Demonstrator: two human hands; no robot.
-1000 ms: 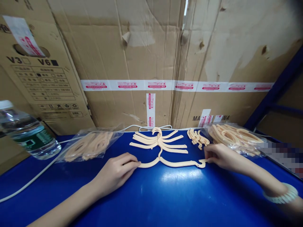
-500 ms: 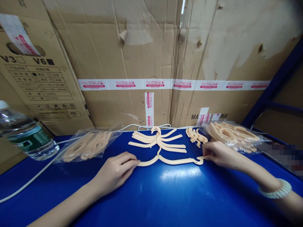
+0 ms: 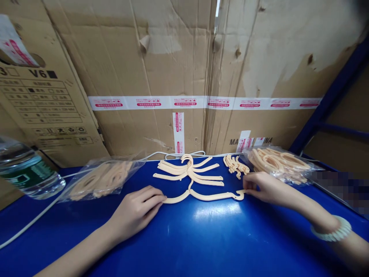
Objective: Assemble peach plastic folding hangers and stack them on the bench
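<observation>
A cream plastic folding hanger [image 3: 210, 197] lies spread on the blue table. My left hand [image 3: 141, 204] is closed on the hanger's left arm end. At the right end, my right hand [image 3: 259, 185] pinches a small cream hook piece [image 3: 239, 196], which meets the tip of the hanger's right arm; whether the two are joined I cannot tell. Just behind lies a stack of similar hangers [image 3: 188, 167], their hooks together and arms fanned out. A pile of small hook pieces [image 3: 235, 164] sits beyond my right hand.
Clear bags of cream hanger parts lie at the left [image 3: 100, 179] and right [image 3: 279, 163]. A water bottle [image 3: 27, 169] stands far left, near a white cable [image 3: 34, 219]. Cardboard [image 3: 144, 69] walls off the back, and a blue metal post [image 3: 325, 96] rises at right.
The whole view has shifted slightly, so everything appears a little further left. Both hands keep the same hold on the hanger and the hook piece.
</observation>
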